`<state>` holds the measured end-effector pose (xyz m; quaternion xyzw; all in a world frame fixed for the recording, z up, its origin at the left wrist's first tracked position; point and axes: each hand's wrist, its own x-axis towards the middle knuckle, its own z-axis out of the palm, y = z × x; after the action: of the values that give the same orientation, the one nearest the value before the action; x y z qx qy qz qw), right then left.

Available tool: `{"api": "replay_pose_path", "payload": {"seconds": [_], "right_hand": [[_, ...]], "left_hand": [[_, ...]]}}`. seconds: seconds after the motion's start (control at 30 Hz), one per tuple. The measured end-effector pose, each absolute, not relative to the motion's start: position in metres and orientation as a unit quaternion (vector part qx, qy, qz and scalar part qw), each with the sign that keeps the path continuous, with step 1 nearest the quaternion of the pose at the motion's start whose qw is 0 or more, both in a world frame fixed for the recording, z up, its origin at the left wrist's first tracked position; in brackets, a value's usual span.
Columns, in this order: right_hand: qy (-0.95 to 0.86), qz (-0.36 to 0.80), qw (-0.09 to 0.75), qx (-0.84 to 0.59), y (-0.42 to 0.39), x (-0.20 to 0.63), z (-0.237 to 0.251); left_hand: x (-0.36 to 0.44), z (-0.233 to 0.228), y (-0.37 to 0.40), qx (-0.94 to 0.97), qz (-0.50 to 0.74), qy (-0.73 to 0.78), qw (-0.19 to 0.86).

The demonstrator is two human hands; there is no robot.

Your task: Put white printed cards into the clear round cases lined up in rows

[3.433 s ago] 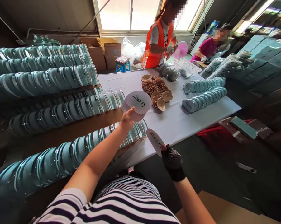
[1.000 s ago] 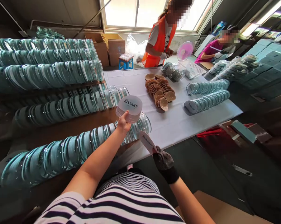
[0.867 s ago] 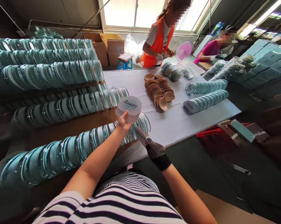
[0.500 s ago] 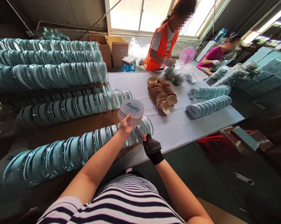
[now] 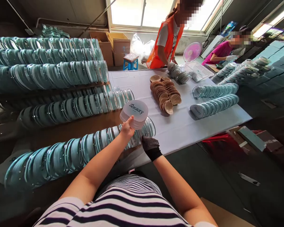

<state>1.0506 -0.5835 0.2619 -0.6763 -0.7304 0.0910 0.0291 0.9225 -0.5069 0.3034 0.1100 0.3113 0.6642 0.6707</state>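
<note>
My left hand [image 5: 127,127] is closed on a stack of white oval cards [image 5: 137,110], its thumb on the top card, which reads "beauty" in dark print. Beneath the stack runs a long row of clear-rimmed round cases [image 5: 85,148] with pale inserts between them. My right hand [image 5: 151,146], in a black mesh glove, is at the near right end of this row, low and right of the cards. Its fingers look curled against the cases. Their tips are partly hidden, and what they hold, if anything, cannot be made out.
More rows of cases [image 5: 49,74] lie stacked at left. On the white-covered table [image 5: 175,132] are brown shell-shaped pieces [image 5: 164,93] and two shorter rows of cases [image 5: 215,105]. A person in an orange vest [image 5: 165,44] stands across the table; another person [image 5: 223,50] works farther right.
My right hand has moved slightly left against the row, and the printed card it held no longer shows in its fingers. My left hand keeps the stack, barely moved.
</note>
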Motion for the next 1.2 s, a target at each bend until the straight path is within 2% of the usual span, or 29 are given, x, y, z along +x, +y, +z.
{"api": "replay_pose_path", "payload": {"seconds": [0.07,0.27,0.37,0.47,0.6,0.63,0.77,0.83,0.97,1.07,1.2], "right_hand": [[-0.732,0.125,0.041,-0.669,-0.579,1.049,0.259],[-0.633,0.471,0.26,-0.557,-0.572,1.055,0.264],[-0.594,0.561,0.265,-0.512,-0.571,1.057,0.275],[-0.644,0.467,0.234,-0.56,-0.565,1.071,0.294],[-0.639,0.212,0.421,-0.609,-0.545,1.094,0.324],[-0.643,0.158,0.442,-0.606,-0.541,1.096,0.33],[-0.711,0.031,0.399,-0.578,-0.547,1.075,0.338],[-0.725,0.021,0.385,-0.57,-0.558,1.057,0.335],[-0.663,0.094,0.38,-0.638,-0.579,1.044,0.32],[-0.607,0.062,0.385,-0.692,-0.613,1.06,0.298],[-0.691,0.067,0.228,-0.683,-0.676,1.07,0.263]], "left_hand": [[0.923,0.302,-0.508,0.105,0.662,0.313,0.673],[0.929,0.299,-0.515,0.142,0.685,0.311,0.644],[0.933,0.3,-0.515,0.149,0.69,0.32,0.632],[0.937,0.306,-0.514,0.144,0.707,0.322,0.613],[0.936,0.314,-0.523,0.16,0.705,0.313,0.616],[0.934,0.315,-0.528,0.168,0.7,0.315,0.619],[0.922,0.313,-0.55,0.201,0.697,0.341,0.598],[0.917,0.309,-0.557,0.216,0.686,0.355,0.597],[0.903,0.305,-0.556,0.181,0.666,0.384,0.613],[0.886,0.309,-0.543,0.129,0.711,0.362,0.589],[0.863,0.311,-0.524,0.093,0.733,0.332,0.586]]}}
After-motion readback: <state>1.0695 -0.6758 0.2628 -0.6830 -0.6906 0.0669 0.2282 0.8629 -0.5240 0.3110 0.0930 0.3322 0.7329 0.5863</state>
